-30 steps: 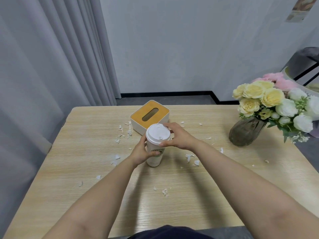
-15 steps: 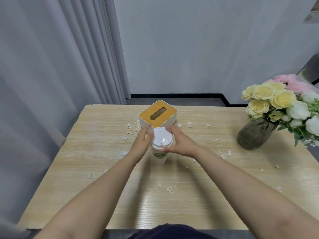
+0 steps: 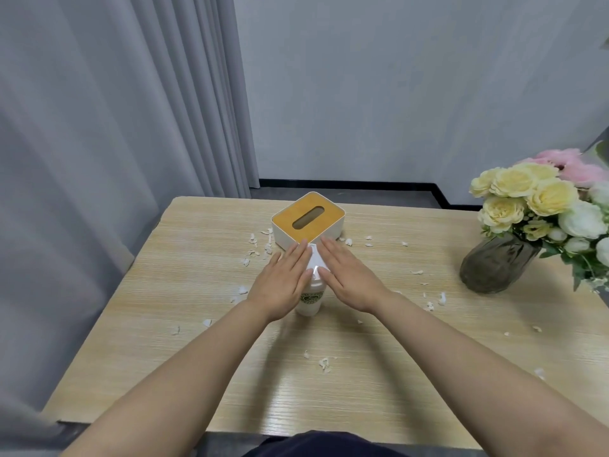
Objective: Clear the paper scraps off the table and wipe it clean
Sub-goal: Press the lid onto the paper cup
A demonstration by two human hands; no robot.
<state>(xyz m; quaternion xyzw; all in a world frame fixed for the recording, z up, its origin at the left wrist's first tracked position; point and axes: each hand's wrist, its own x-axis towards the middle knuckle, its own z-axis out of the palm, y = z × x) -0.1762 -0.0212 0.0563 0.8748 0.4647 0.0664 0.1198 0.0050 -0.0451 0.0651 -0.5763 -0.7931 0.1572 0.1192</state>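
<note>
Hands flank a white lidded cup [image 3: 309, 300] at mid-table — left hand [image 3: 282, 281] and right hand [image 3: 350, 278] both flat, fingers straight, resting against the cup's lid and sides without curling round it. Paper scraps [image 3: 324, 363] lie scattered across the wooden table [image 3: 197, 374]. Tissue box [image 3: 308, 220] stands just behind the cup; flower vase [image 3: 496, 264] sits at the right edge.
</note>
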